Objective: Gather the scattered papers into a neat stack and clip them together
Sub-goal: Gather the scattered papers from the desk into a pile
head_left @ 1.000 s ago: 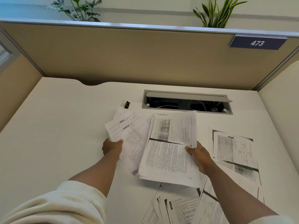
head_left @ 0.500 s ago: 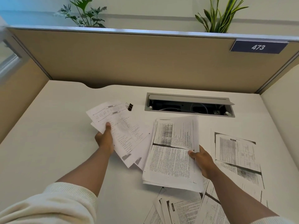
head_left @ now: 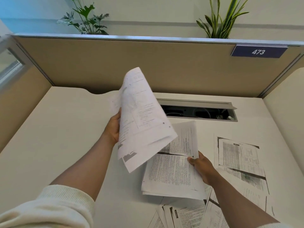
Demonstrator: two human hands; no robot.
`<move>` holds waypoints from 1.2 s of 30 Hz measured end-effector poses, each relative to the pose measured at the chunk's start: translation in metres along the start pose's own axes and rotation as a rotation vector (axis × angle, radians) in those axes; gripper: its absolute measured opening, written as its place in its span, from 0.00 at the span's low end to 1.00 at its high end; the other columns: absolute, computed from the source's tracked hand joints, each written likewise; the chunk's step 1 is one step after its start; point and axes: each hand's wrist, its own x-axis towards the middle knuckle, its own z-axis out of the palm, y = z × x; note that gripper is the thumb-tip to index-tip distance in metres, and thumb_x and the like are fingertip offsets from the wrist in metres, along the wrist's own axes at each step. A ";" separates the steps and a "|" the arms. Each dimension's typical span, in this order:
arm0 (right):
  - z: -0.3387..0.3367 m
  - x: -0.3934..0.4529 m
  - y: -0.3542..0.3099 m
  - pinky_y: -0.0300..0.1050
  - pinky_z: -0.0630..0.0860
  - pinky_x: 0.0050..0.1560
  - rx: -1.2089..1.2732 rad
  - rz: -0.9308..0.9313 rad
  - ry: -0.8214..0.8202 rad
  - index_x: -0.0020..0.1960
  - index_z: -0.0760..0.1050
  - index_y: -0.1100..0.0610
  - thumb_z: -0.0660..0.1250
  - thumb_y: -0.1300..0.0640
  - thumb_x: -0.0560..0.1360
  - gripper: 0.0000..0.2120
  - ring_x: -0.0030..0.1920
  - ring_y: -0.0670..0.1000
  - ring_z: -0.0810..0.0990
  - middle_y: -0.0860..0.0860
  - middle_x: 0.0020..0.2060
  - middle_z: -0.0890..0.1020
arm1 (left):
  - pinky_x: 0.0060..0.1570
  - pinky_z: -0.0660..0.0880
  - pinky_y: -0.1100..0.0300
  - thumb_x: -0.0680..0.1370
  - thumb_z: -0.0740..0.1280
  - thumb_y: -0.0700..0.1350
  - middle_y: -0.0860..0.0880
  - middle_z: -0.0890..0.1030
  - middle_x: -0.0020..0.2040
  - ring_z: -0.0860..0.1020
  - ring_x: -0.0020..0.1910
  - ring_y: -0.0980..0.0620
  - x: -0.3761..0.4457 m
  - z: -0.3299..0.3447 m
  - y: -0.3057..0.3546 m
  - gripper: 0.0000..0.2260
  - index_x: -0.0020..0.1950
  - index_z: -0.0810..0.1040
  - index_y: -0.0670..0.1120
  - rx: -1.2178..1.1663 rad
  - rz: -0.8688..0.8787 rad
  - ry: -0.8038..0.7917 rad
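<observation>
Head view: both hands grip papers — left hand (head_left: 113, 127) lifted sheets (head_left: 139, 119), right hand (head_left: 203, 167) the stack (head_left: 171, 175).

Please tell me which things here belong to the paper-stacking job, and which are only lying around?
Belong to the job:
- lifted sheets in the left hand
- stack held by the right hand
- loose sheet at the right
- loose sheets at the near edge

Just there:
- cable tray
- number plate 473
- two plants
</observation>
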 end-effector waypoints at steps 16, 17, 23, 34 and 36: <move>0.006 0.001 -0.015 0.49 0.80 0.52 0.124 0.009 -0.061 0.68 0.72 0.52 0.67 0.60 0.78 0.19 0.55 0.52 0.82 0.49 0.56 0.83 | 0.52 0.82 0.49 0.75 0.75 0.48 0.45 0.85 0.59 0.84 0.55 0.46 0.012 -0.004 -0.060 0.20 0.65 0.79 0.45 0.579 -0.107 0.094; 0.006 0.002 -0.015 0.52 0.80 0.54 0.142 0.019 -0.061 0.68 0.72 0.52 0.67 0.60 0.78 0.19 0.55 0.53 0.82 0.49 0.56 0.83 | 0.53 0.81 0.49 0.75 0.75 0.47 0.46 0.84 0.59 0.84 0.55 0.46 0.011 -0.004 -0.063 0.20 0.65 0.79 0.46 0.578 -0.110 0.089; 0.005 0.004 -0.018 0.59 0.79 0.56 0.216 0.054 -0.066 0.64 0.75 0.50 0.66 0.61 0.77 0.17 0.54 0.55 0.84 0.49 0.53 0.85 | 0.60 0.77 0.38 0.72 0.78 0.44 0.44 0.83 0.62 0.82 0.60 0.41 0.009 -0.016 -0.073 0.24 0.67 0.78 0.46 0.468 -0.219 0.010; 0.021 0.001 -0.033 0.60 0.75 0.61 0.401 0.029 -0.199 0.61 0.78 0.55 0.56 0.46 0.81 0.19 0.56 0.59 0.82 0.56 0.54 0.84 | 0.57 0.80 0.43 0.72 0.77 0.39 0.45 0.83 0.62 0.83 0.58 0.44 0.010 -0.005 -0.079 0.24 0.67 0.77 0.46 0.513 -0.117 0.064; 0.023 0.002 -0.035 0.61 0.76 0.61 0.323 0.032 -0.219 0.62 0.76 0.53 0.63 0.47 0.79 0.16 0.57 0.59 0.82 0.55 0.56 0.84 | 0.57 0.80 0.42 0.72 0.78 0.40 0.45 0.83 0.62 0.83 0.58 0.44 0.010 -0.001 -0.079 0.25 0.68 0.76 0.45 0.522 -0.094 0.078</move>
